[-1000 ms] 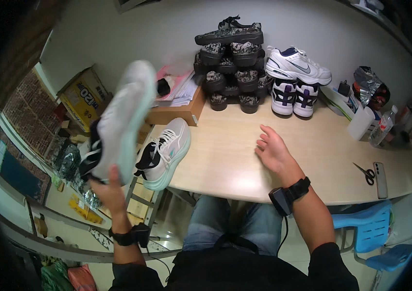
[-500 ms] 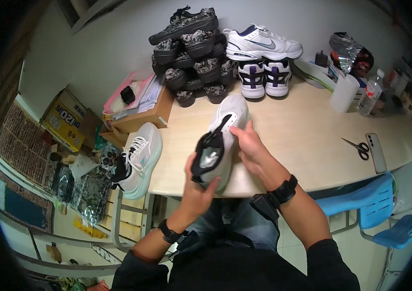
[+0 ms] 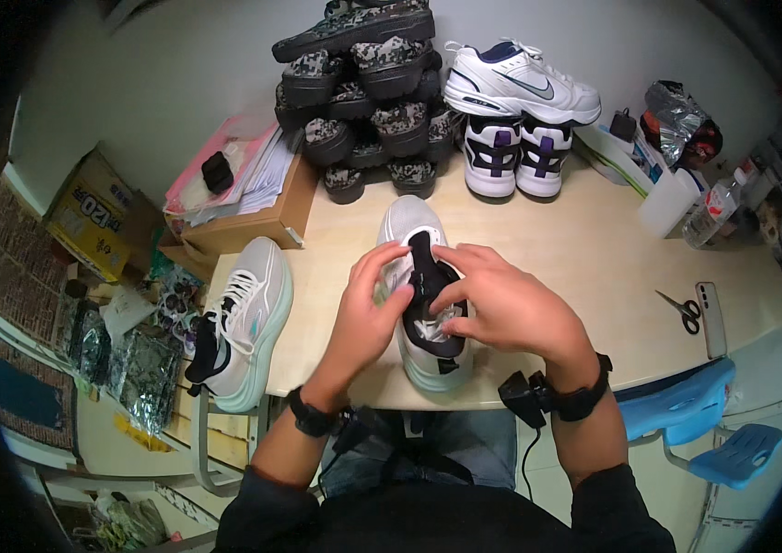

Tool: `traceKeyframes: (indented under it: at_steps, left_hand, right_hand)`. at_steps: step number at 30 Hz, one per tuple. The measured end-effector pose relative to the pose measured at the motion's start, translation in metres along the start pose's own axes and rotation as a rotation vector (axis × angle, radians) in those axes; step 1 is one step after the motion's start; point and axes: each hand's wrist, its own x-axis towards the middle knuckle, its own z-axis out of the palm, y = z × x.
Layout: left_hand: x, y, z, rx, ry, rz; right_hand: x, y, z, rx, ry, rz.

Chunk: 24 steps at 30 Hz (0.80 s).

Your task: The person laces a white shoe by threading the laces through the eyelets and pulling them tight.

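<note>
A light grey sneaker [image 3: 408, 216] without laces rests on the table in front of me, toe pointing away, with a black lining and a pale green sole. My left hand [image 3: 363, 311] holds its left side, fingers along the eyelet edge and thumb over the collar. My right hand [image 3: 513, 302] grips the right edge, some fingers curled into the opening by the black tongue. Crumpled pale stuffing shows inside the heel. To the left stands a matching sneaker [image 3: 257, 293] with white laces, at the table's edge.
Camouflage shoes [image 3: 354, 101] are stacked at the back, beside white sneakers [image 3: 522, 85]. A cardboard box [image 3: 291, 207] with papers stands back left. Scissors [image 3: 688, 315] and a phone [image 3: 711, 320] lie right, a bottle [image 3: 713, 212] behind them. A blue chair [image 3: 681, 405] is below the table's right edge.
The unlaced sneaker came down from a tilted hold onto the table. My left hand moved from the heel to the left eyelet edge, and my right hand shifted to the opening.
</note>
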Motion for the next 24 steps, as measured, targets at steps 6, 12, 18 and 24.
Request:
traceKeyframes:
  at_steps: [6,12,18,24]
  left_hand:
    - [0.056,-0.017,-0.012,0.147,-0.348,0.098]
    - [0.073,-0.041,-0.015,0.175,-0.521,0.014]
    - [0.105,-0.030,-0.006,0.564,-0.425,-0.016]
    - [0.102,-0.025,-0.013,0.695,-0.535,-0.277]
  right_hand:
    - [0.034,-0.025,0.014,-0.460,-0.354,0.378]
    - [0.037,-0.021,0.030,-0.801,-0.237,0.231]
    - [0.033,-0.006,0.005,-0.540,-0.410,0.234]
    - [0.027,0.011,-0.029,-0.586,-0.441,0.462]
